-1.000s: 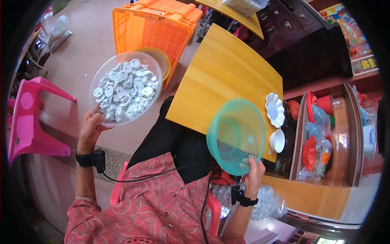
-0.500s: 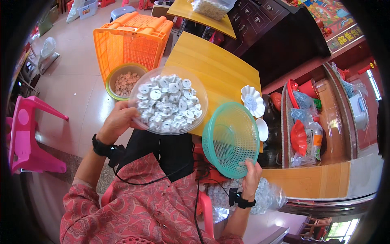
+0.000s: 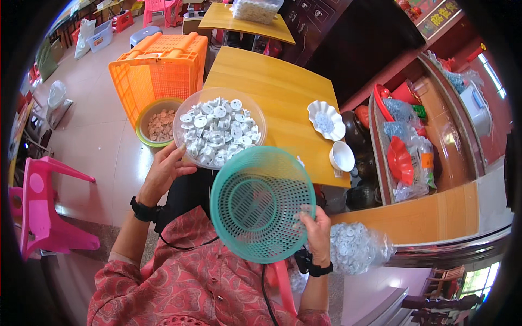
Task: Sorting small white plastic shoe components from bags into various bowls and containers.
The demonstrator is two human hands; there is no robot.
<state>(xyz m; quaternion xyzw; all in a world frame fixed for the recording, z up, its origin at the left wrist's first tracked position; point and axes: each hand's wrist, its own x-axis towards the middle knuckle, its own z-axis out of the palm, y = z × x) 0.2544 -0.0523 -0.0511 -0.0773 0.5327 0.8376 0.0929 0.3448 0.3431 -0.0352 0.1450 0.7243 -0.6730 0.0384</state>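
Note:
My left hand (image 3: 165, 170) grips the near rim of a clear plastic bowl (image 3: 219, 129) heaped with small white round caps, held level over the near edge of a yellow wooden table (image 3: 283, 98). In my right hand (image 3: 317, 231) is a teal plastic strainer basket (image 3: 255, 204), gripped at its lower right rim and tilted so its perforated inside faces me. The strainer's upper rim lies just below and in front of the bowl. Nothing shows inside the strainer.
An orange crate (image 3: 157, 73) and a green bowl of brownish pieces (image 3: 157, 124) stand on the tiled floor to the left. Two white dishes (image 3: 326, 120) (image 3: 342, 157) rest on the table's right side. A clear bag of white caps (image 3: 353, 247) lies by my right wrist. A pink chair (image 3: 41, 209) stands at the left.
My left hand has carried the bowl of caps from the far left in toward the table. The strainer has tipped and come closer under the bowl.

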